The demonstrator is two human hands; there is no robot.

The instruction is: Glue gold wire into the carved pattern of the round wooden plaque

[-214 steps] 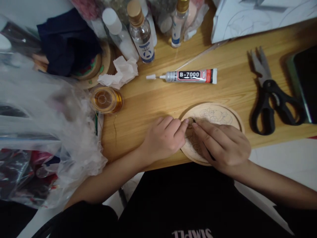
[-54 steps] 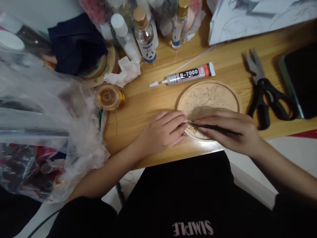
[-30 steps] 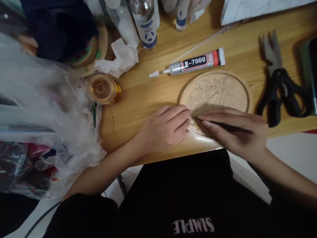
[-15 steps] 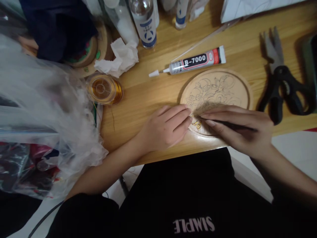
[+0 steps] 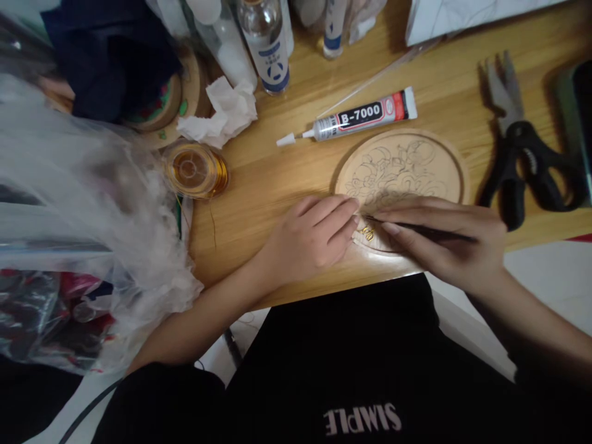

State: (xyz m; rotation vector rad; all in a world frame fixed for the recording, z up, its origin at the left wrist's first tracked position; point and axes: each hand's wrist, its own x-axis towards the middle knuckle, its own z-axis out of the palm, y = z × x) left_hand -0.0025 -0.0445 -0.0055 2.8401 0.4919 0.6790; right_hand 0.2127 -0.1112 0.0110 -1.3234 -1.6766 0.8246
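Pale wooden disc (image 5: pixel 451 169) with raised smooth rim, face covered in thin dark outlines of curls and flower-like shapes, lying drawing-side up near the front edge of the tabletop (image 5: pixel 259 209), lower right part hidden under the right hand (image 5: pixel 469 250). Gold wire (image 5: pixel 367 233) bent into a small cluster of shiny loops, on the disc's lower left part, inside the rim. Slim dark tool (image 5: pixel 428 230) slanting low in the right hand, tip just beside the loops, contact unclear
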